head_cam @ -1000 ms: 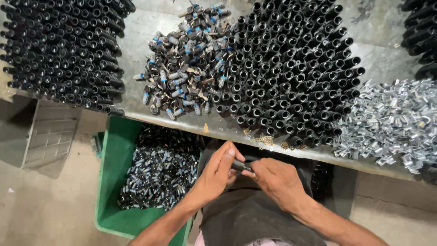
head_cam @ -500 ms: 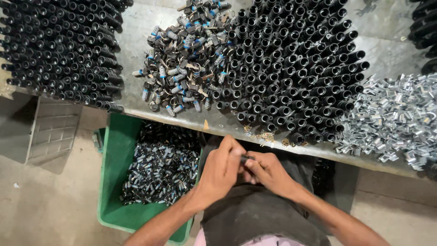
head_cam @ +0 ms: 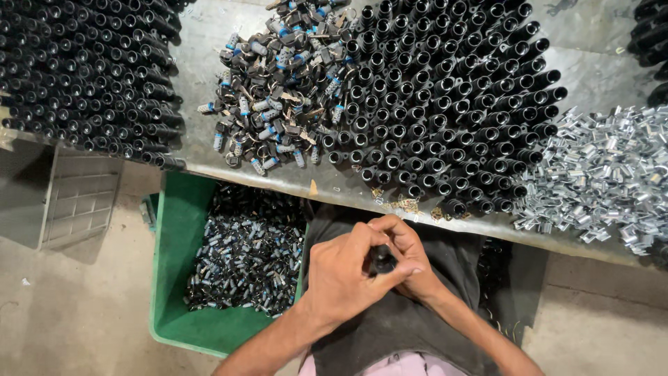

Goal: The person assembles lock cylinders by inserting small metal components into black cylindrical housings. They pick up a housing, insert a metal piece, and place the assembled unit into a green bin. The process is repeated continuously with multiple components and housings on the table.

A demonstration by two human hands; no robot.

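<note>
Over my lap, just below the table edge, both hands close around one small black tube (head_cam: pixel 381 259). My left hand (head_cam: pixel 341 278) wraps it from the left with the thumb across its end. My right hand (head_cam: pixel 410 254) grips it from the right, fingers curled over the top. Most of the tube is hidden by my fingers. Straight ahead on the grey table (head_cam: pixel 202 42) stands a dense block of upright black tubes (head_cam: pixel 445 104). A heap of small dark parts with blue and silver ends (head_cam: pixel 278 90) lies to its left.
A second mass of black tubes (head_cam: pixel 76 69) fills the table's left end. Shiny metal clips (head_cam: pixel 598 174) are piled at the right. A green bin (head_cam: pixel 174 278) of finished dark pieces sits on the floor by my left knee, next to a grey crate (head_cam: pixel 76 202).
My hands have drawn closer together and a little lower over my lap, the left now overlapping the right around the black tube. The view has shifted slightly.
</note>
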